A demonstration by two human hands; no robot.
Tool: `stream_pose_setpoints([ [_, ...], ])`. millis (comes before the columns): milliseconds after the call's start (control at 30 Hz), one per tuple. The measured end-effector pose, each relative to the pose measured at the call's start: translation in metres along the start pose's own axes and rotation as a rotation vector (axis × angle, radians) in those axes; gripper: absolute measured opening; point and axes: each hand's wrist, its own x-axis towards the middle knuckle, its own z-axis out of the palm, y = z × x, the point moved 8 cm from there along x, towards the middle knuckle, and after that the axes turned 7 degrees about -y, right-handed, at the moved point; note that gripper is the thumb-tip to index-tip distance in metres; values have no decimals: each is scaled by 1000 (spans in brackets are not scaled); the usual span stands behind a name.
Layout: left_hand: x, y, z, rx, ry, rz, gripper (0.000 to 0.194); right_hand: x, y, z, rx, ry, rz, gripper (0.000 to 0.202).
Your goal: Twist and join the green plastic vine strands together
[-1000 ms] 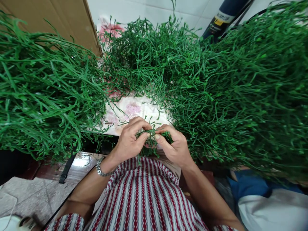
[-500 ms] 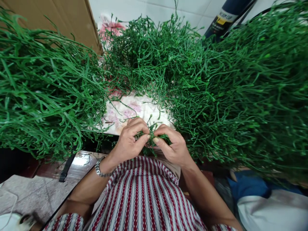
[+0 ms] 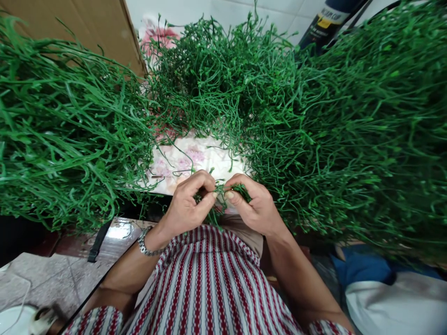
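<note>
Just in front of my waist, my left hand (image 3: 191,199) and my right hand (image 3: 254,204) face each other, thumbs and forefingers pinched close together. Between the fingertips is a small bunch of thin green plastic-looking stems (image 3: 220,190), with little tips on their ends. Both hands grip it, and more green strands show inside the curled fingers and hang below. My left wrist wears a metal bracelet. Behind the hands a flowered white cloth (image 3: 209,156) covers the work surface, with a few loose stems on it.
Large heaps of green stems lie at the left (image 3: 70,130), the back (image 3: 223,79) and the right (image 3: 363,139). A cardboard box (image 3: 87,32) stands back left. A dark vacuum cup package (image 3: 326,23) leans back right. White and blue cloth or bags (image 3: 391,298) lie low at right.
My fingertips have drawn slightly apart, and the stems between them now lie more sideways and lower. The heaps look unchanged; the view has shifted a little.
</note>
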Motion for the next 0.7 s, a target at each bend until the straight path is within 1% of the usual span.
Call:
stream_pose_setpoints([
  [33,-1,-3,0,-14,14,-32,16,0,0,0,-2,-3,-3,7],
  [100,-1,-4,1,-13,4,-56,21,2,-2,1,2,-21,-14,7],
  [233,2,3,2,58,-69,-7,9,5,-3,5,6,-91,-31,8],
  [367,6,6,4,147,-142,13,8,5,-5,5,-39,-103,-77,9],
  [467,7,7,8,177,-225,28,12,4,-6,7,-119,-127,-88,10],
  [567,6,7,13,218,-288,39,18,2,-6,14,-225,-211,-73,12],
  [700,1,10,17,439,-306,87,22,1,-12,20,-430,-289,-102,12],
])
